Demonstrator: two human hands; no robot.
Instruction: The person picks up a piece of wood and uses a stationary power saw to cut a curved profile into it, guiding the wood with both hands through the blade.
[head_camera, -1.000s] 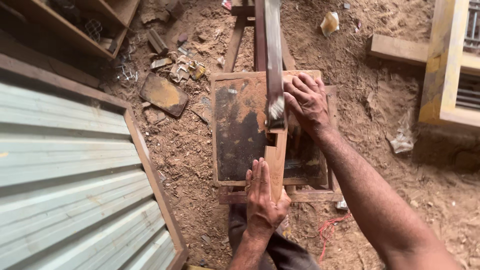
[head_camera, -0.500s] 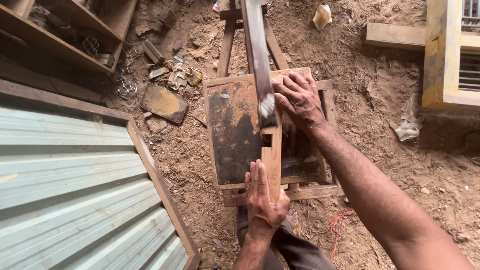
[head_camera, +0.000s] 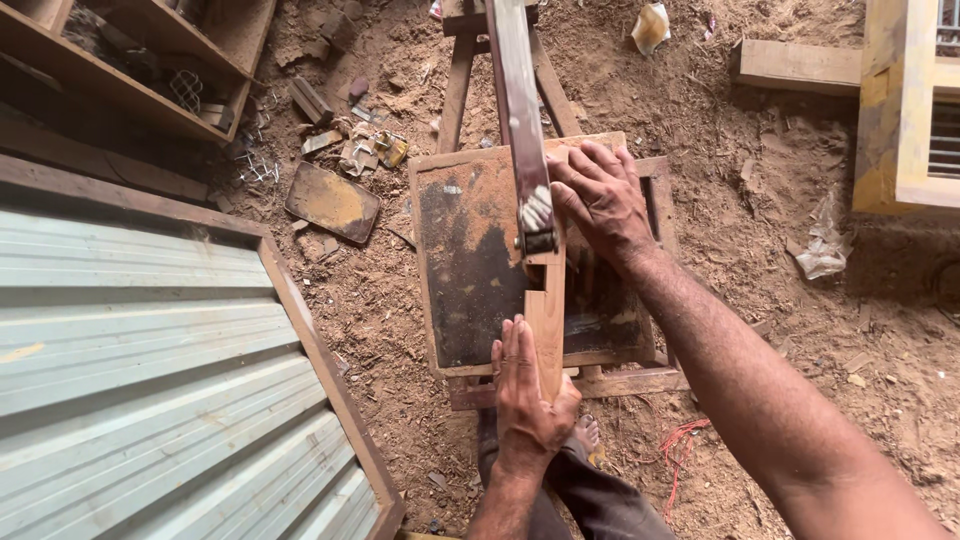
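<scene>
- Head view: your left hand (head_camera: 528, 390) is wrapped around the near end of the narrow reddish-brown wooden strip (head_camera: 546, 325), fingers together along its left face and thumb round the other side.
- The strip lies lengthwise on the worn, dust-coated square table of the saw stand (head_camera: 470, 270), its far end meeting the upright dark metal arm with its guide block (head_camera: 522, 130). A rectangular notch shows in the strip's left edge just below that block.
- Your right hand (head_camera: 600, 200) rests flat, fingers spread, on the table's far right part, touching the right side of the arm and the strip's far end. It grips nothing.
- To feed well, I judge you should keep the strip pressed flat and straight in line with the arm, and push from the near end only.
- Your right fingertips (head_camera: 562, 182) sit very close to the guide block; keeping them to the side of the cutting line looks wise.
- Your bare foot (head_camera: 586, 432) shows just under the table's near edge, on the sawdust-covered ground (head_camera: 760, 300).
- A corrugated pale green metal sheet in a wooden frame (head_camera: 130, 340) lies at your left, well apart.
</scene>
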